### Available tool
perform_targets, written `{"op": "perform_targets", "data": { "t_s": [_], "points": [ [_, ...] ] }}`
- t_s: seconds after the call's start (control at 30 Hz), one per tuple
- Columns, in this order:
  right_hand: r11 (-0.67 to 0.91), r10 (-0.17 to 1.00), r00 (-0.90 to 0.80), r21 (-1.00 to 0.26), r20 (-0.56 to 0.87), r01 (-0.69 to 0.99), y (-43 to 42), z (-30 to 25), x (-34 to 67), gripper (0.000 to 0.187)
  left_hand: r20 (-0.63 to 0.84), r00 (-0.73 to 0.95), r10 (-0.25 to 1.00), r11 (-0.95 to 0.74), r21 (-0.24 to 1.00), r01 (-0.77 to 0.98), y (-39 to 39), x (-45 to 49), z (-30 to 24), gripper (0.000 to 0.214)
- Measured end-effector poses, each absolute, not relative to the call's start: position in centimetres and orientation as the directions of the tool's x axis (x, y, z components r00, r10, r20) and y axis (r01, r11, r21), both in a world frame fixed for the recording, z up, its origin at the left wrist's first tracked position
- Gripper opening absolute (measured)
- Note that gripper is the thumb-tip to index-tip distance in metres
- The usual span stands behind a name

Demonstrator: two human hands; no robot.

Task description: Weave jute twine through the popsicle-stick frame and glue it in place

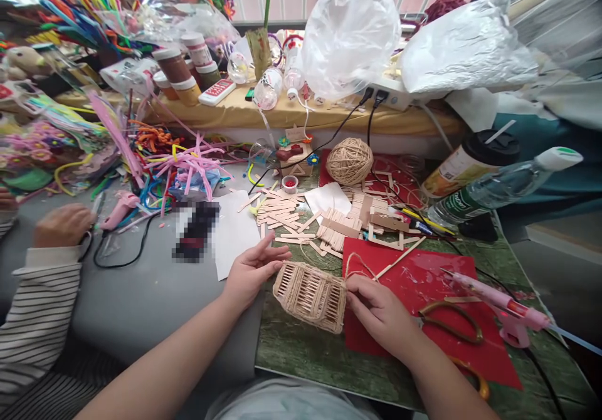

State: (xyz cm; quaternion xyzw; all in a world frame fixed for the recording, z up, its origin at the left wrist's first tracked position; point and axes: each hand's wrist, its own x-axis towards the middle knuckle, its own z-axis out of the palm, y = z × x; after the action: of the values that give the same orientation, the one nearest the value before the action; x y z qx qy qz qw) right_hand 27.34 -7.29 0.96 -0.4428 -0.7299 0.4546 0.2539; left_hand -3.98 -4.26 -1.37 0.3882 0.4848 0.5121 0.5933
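A small woven basket [310,291] of wooden sticks and twine is held tilted above the green board, between my two hands. My left hand [251,271] is at its left end, fingers stretched out and the thumb by the rim. At the right corner, the thumb and fingers of my right hand [379,307] are pinched together on the twine [360,262], which loops up above them. The exact grip point is partly hidden by the fingers. Under my right hand lies a red sheet [367,338].
A pink glue gun [498,301] and scissors [451,323] lie to the right. Ahead are a ball of twine [349,161] and loose craft sticks [279,213]. A bottle [498,188] and cup [470,157] stand far right. At left rests another person's hand [63,224].
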Motion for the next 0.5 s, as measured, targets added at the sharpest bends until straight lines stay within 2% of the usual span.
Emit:
{"op": "perform_targets", "data": {
  "t_s": [0.07, 0.1, 0.2, 0.27, 0.37, 0.5],
  "points": [
    [0.187, 0.879, -0.475, -0.886, -0.042, 0.424, -7.3, 1.0, 27.3, 0.029, -0.171, 0.014, 0.985, 0.168, 0.944, -0.285, -4.3, -4.0, -1.5, 0.065],
    [0.187, 0.88, -0.473, -0.885, -0.043, 0.427, -7.3, 1.0, 27.3, 0.029, -0.16, 0.019, 0.987, 0.159, 0.945, -0.287, -4.4, -4.0, -1.5, 0.061],
    [0.191, 0.882, -0.469, -0.882, -0.038, 0.43, -7.3, 1.1, 27.3, 0.029, -0.097, -0.033, 0.995, 0.087, 0.969, -0.23, -4.5, -4.1, -1.7, 0.026],
    [0.198, 0.883, -0.468, -0.88, -0.03, 0.431, -7.3, 1.2, 27.2, 0.028, -0.045, -0.127, 0.991, 0.015, 0.975, -0.223, -4.4, -4.2, -1.7, 0.021],
    [0.217, 0.886, -0.464, -0.876, -0.009, 0.43, -7.3, 1.2, 27.2, 0.027, -0.003, -0.214, 0.977, -0.057, 0.96, -0.272, -3.7, -4.4, -1.6, 0.033],
    [0.219, 0.887, -0.462, -0.878, -0.002, 0.425, -7.4, 1.0, 27.3, 0.026, 0.022, -0.178, 0.984, -0.07, 0.961, -0.266, -3.2, -4.5, -1.3, 0.053]
  ]
}}
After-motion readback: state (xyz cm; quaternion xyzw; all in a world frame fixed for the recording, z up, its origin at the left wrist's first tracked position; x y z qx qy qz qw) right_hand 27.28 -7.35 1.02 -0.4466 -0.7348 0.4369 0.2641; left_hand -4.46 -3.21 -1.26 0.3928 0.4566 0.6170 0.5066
